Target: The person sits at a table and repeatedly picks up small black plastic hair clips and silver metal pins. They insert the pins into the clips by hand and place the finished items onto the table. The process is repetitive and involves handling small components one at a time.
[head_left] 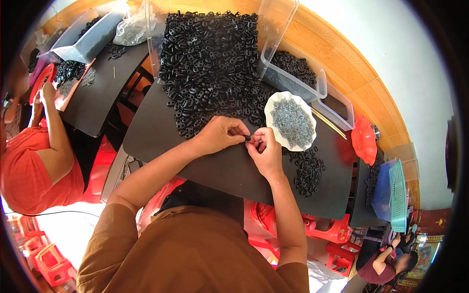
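Close together over the table's near half, my left hand (220, 133) and my right hand (265, 152) meet fingertip to fingertip. Between them is a small black plastic part (247, 138), pinched by the left fingers. The right thumb and fingers are also closed at its other end; any smaller piece in them is hidden. A large heap of black two-holed plastic parts (210, 63) lies just beyond my hands. Right of them, a white wavy-edged plate (269, 108) holds many small grey translucent pieces (291, 123). Beside my right wrist lies a smaller black pile (309, 172).
Clear bins (320, 88) stand behind the plate, with two thin sticks (330, 123) alongside. A red wavy-edged dish (364, 139) and a teal basket (398, 195) are at the right. Leftward, a person in red (41, 163) works at another table (97, 105). Red stools (53, 263) stand below.
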Motion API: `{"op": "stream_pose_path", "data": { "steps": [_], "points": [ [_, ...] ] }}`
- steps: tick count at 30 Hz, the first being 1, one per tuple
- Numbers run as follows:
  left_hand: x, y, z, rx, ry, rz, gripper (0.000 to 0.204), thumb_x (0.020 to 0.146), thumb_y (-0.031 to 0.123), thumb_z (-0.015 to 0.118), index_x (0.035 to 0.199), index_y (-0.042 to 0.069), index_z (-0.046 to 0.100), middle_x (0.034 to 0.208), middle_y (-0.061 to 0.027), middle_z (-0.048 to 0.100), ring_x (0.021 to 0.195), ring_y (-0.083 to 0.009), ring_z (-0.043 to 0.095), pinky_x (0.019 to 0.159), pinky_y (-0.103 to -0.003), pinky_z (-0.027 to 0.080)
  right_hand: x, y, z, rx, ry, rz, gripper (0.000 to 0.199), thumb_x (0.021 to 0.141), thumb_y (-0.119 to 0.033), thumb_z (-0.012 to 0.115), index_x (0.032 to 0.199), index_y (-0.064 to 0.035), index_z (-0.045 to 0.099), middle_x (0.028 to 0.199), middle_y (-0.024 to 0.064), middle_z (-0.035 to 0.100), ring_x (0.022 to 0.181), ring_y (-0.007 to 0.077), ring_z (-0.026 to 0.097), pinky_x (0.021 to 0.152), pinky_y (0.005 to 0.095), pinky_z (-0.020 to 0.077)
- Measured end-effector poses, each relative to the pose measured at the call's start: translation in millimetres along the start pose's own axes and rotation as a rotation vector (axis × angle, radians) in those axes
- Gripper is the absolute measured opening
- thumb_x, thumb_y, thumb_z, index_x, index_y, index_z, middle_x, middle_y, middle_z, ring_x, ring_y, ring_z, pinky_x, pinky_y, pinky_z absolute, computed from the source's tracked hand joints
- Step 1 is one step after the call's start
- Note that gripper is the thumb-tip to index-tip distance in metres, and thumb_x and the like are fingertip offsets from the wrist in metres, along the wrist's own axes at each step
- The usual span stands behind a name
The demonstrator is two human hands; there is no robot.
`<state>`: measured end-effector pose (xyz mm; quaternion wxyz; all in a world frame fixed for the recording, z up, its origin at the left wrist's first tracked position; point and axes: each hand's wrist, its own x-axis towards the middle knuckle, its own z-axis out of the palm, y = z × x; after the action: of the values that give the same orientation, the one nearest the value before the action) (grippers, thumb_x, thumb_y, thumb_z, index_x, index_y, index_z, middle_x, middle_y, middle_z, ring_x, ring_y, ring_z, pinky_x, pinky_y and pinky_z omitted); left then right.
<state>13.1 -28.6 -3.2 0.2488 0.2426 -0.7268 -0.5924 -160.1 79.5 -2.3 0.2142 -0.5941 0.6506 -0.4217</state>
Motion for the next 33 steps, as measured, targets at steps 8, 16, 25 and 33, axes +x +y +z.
{"op": "stream_pose_path", "data": {
  "steps": [8, 16, 25, 33],
  "points": [
    [-2.3, 4.1, 1.0, -0.004, -0.018, 0.038, 0.016, 0.086, 0.002, 0.071, 0.100, -0.002, 0.073, 0.092, -0.0081, 0.074, 0.084, -0.0118, 0.070, 0.078, -0.027, 0.058, 0.2, -2.9, -0.3, -0.001, -0.007, -0.022, 0.032, 0.081, 0.001, 0.074, 0.106, -0.0033, 0.054, 0.083, 0.0087, 0.070, 0.071, 0.0157, 0.067, 0.061, 0.0280, 0.0495],
    [-2.7, 3.6, 3.9, 0.143, 0.006, 0.158, 0.012, 0.083, 0.000, 0.072, 0.094, -0.001, 0.075, 0.088, -0.0096, 0.072, 0.080, -0.0170, 0.071, 0.074, -0.029, 0.058, 0.1, -3.3, -0.5, -0.022, -0.002, -0.052, 0.031, 0.078, 0.003, 0.074, 0.102, -0.0050, 0.057, 0.084, 0.0073, 0.069, 0.075, 0.0168, 0.068, 0.062, 0.0291, 0.0500],
    [-2.3, 1.1, 4.2, 0.251, 0.008, 0.277, 0.010, 0.082, 0.000, 0.072, 0.092, 0.000, 0.074, 0.083, -0.0094, 0.068, 0.072, -0.0196, 0.066, 0.065, -0.031, 0.053, -0.9, -3.8, -2.2, -0.084, -0.023, -0.120, 0.032, 0.076, 0.005, 0.075, 0.102, -0.0067, 0.060, 0.084, 0.0056, 0.066, 0.075, 0.0175, 0.066, 0.062, 0.0299, 0.0494],
    [-4.7, 3.4, 6.0, 0.096, 0.037, 0.169, 0.012, 0.083, 0.000, 0.072, 0.095, -0.001, 0.072, 0.087, -0.0109, 0.073, 0.077, -0.0169, 0.070, 0.069, -0.030, 0.055, -1.2, -1.6, -0.6, -0.053, 0.009, -0.064, 0.033, 0.076, 0.006, 0.075, 0.103, -0.0068, 0.060, 0.084, 0.0054, 0.064, 0.077, 0.0177, 0.065, 0.062, 0.0306, 0.0490]
  ]
}}
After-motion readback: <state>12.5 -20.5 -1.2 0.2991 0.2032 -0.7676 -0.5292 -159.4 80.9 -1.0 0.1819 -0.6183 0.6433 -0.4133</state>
